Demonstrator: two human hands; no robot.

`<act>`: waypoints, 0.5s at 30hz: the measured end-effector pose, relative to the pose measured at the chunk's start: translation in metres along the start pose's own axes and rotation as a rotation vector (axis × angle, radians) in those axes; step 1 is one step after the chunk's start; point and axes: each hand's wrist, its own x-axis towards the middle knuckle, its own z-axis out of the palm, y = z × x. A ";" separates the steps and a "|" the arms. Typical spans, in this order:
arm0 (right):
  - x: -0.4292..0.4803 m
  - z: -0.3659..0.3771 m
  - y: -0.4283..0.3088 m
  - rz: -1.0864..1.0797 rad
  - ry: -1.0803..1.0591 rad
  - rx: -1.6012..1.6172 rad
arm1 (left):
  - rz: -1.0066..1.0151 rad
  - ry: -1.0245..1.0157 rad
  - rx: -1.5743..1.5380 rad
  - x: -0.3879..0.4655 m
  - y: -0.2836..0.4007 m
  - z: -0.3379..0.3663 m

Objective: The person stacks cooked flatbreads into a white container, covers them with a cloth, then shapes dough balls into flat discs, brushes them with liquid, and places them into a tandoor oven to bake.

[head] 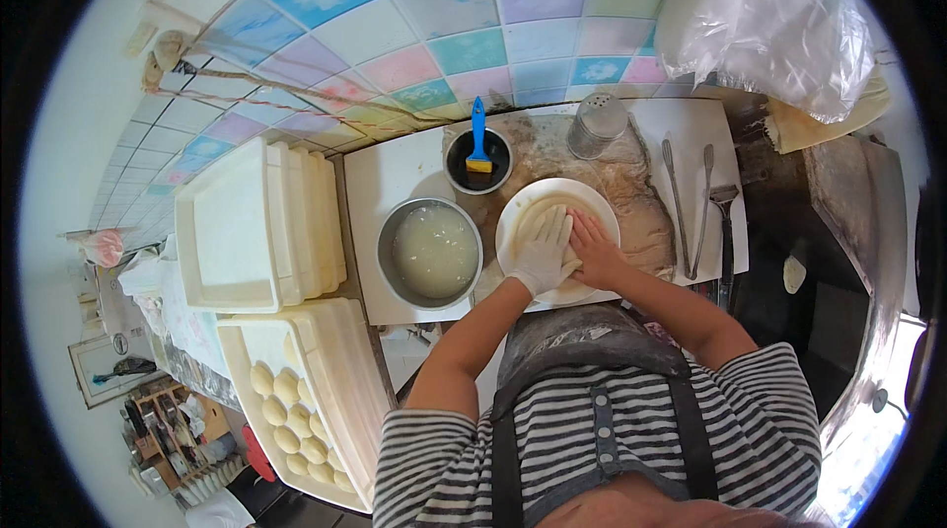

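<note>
My left hand, in a white glove, lies flat with its palm down on a pale flattened piece of dough. Beside it my bare right hand presses on the dough's right part, its fingers pointing away from me. The dough rests in a white round plate near the counter's front edge. Both hands hide much of the dough. Left of the plate stands a metal pot of cloudy whitish liquid. Behind it, a blue-handled brush leans in a dark-lined bowl.
A perforated-lid shaker stands on a stained cloth. Metal tongs and a black-handled scraper lie to the right. Stacked plastic trays fill the left; one holds several dough balls. A griddle-like dark surface adjoins the counter's right.
</note>
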 end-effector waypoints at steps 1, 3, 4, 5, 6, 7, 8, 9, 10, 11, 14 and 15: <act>0.001 0.002 0.000 -0.007 0.022 -0.006 | -0.011 -0.069 0.028 0.003 0.002 0.010; 0.006 0.001 0.004 -0.031 -0.090 0.031 | -0.011 -0.099 -0.023 -0.003 -0.005 0.019; 0.011 -0.003 0.008 -0.059 -0.138 0.046 | -0.020 -0.128 -0.036 -0.007 -0.007 0.022; 0.015 -0.007 0.013 -0.083 -0.187 -0.006 | -0.048 -0.159 -0.011 -0.009 -0.009 0.022; 0.022 -0.012 0.017 -0.162 -0.127 0.099 | -0.037 -0.114 -0.062 -0.011 -0.007 0.023; 0.028 -0.017 0.022 -0.205 -0.119 0.143 | 0.007 -0.208 -0.064 -0.010 -0.005 0.023; 0.036 -0.020 0.023 -0.214 -0.160 0.124 | 0.035 -0.322 -0.071 -0.008 0.001 0.023; 0.042 -0.023 0.025 -0.321 -0.156 0.147 | 0.102 -0.369 -0.087 -0.005 0.008 0.024; 0.048 -0.023 0.025 -0.393 -0.187 0.097 | -0.075 -0.517 -0.181 0.000 0.013 0.025; 0.051 -0.021 0.024 -0.509 -0.180 0.117 | -0.096 -0.588 -0.173 0.001 0.019 0.025; 0.049 -0.007 0.022 -0.479 -0.150 -0.008 | -0.117 -0.641 -0.274 -0.002 0.025 0.026; 0.046 -0.001 0.022 -0.406 -0.173 0.010 | -0.076 -0.601 -0.313 -0.006 0.023 0.025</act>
